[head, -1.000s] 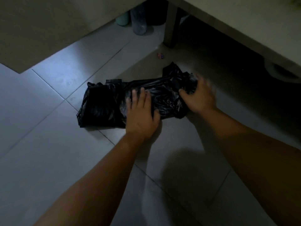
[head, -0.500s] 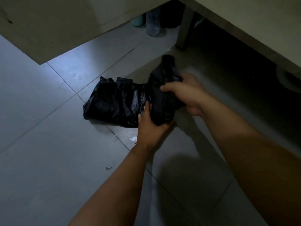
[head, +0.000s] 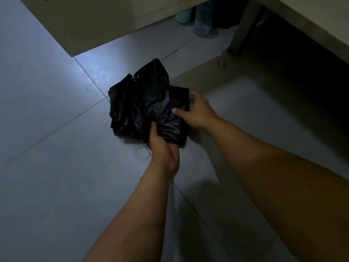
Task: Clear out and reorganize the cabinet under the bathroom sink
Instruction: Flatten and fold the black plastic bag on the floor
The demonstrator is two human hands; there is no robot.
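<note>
A crumpled black plastic bag (head: 143, 103) lies folded into a compact bundle on the grey floor tiles. My left hand (head: 163, 148) grips the bundle's near edge from below, thumb on top. My right hand (head: 198, 112) presses on the bundle's right side, thumb on the plastic and fingers wrapped round its edge. The bag's far end sticks up loosely.
Under the pale cabinet (head: 105, 21) at the top stand a clear plastic bottle (head: 204, 19) and a teal container (head: 184, 15). A cabinet leg (head: 243, 29) rises to their right, with dark space beyond. A small red and blue object (head: 222, 64) lies on the floor.
The bag, stretched out flat a second ago, has been folded over from the right into a tighter bundle. Both hands moved with it, and the camera shifted.
</note>
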